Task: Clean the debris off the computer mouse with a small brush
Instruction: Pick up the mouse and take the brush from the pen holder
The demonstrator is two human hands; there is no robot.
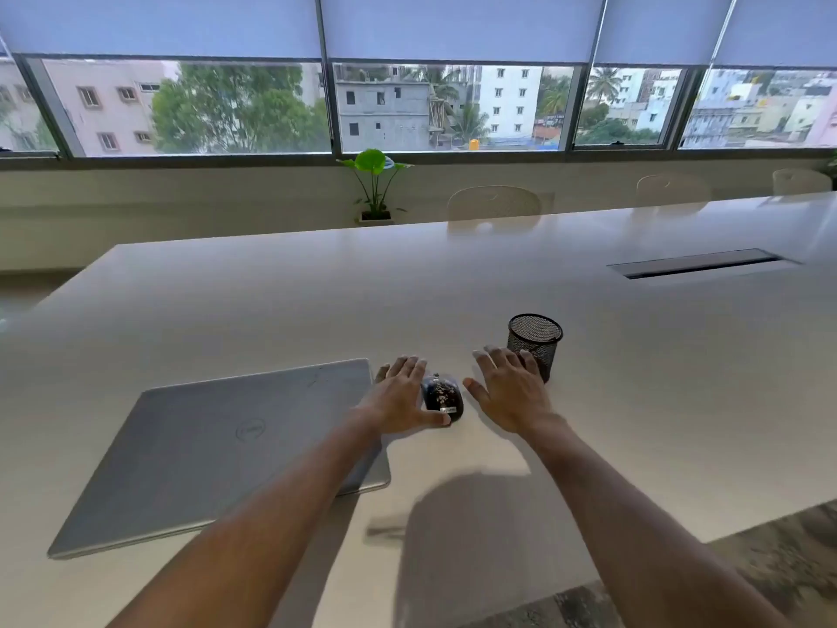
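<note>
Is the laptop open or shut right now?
Shut. The laptop lies flat on the table with its lid down, logo facing up, left of the mouse.

On the table (pixel 589 401), the mouse (pixel 443 397) lies between the left hand (pixel 401 394) and right hand (pixel 509 392); laptop (pixel 217 451) left of the left hand, mesh cup (pixel 534 344) just behind the right.

A dark computer mouse (pixel 443 397) speckled with pale debris lies on the white worktop (pixel 317 301). The left hand (pixel 398 394) rests flat beside it, thumb touching its near end. The right hand (pixel 509 389) lies flat just right, before a black mesh pen cup (pixel 535 342). A closed silver laptop (pixel 217 451) sits left.
</note>
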